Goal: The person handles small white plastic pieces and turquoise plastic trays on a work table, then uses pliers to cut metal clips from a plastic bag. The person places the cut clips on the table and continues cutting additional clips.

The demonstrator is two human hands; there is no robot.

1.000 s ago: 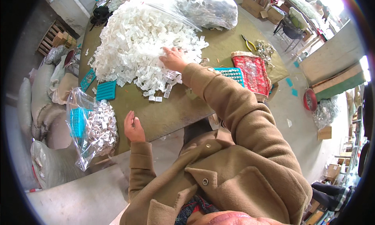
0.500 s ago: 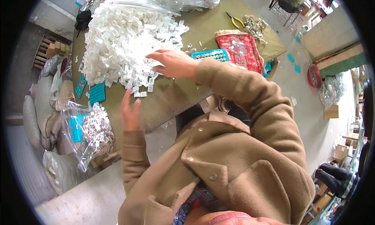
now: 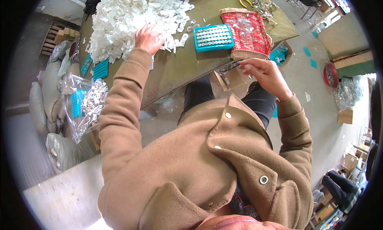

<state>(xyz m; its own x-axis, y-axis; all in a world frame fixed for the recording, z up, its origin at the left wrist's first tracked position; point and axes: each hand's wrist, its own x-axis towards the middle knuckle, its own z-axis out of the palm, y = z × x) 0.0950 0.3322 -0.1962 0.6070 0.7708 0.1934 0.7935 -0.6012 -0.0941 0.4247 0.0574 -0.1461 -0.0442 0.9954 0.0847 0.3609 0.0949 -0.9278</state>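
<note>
A large heap of small clear-white plastic pieces (image 3: 123, 20) covers the left part of the table. My left hand (image 3: 148, 39) lies at the heap's near edge with its fingers apart, touching the pieces. By the table's front edge, below a red patterned cloth pad (image 3: 249, 32), my right hand (image 3: 266, 75) is closed with its fingers bent together. Whatever its fingertips hold, if anything, is too small to make out. Between the heap and the pad sits a turquoise tray (image 3: 214, 49) with rows of small round silvery parts.
Yellow-handled pliers (image 3: 244, 0) lie at the back beside a tangle of small metallic parts (image 3: 264, 9). Turquoise racks (image 3: 100, 69) rest at the table's left edge. A clear bag of white pieces (image 3: 92, 102) stands below them, beside stuffed sacks (image 3: 51, 98). A red bowl (image 3: 330, 75) is farther right.
My right hand has left the heap and come to the table's front edge at the right. My left hand has reached forward onto the heap. The turquoise tray is now fully visible.
</note>
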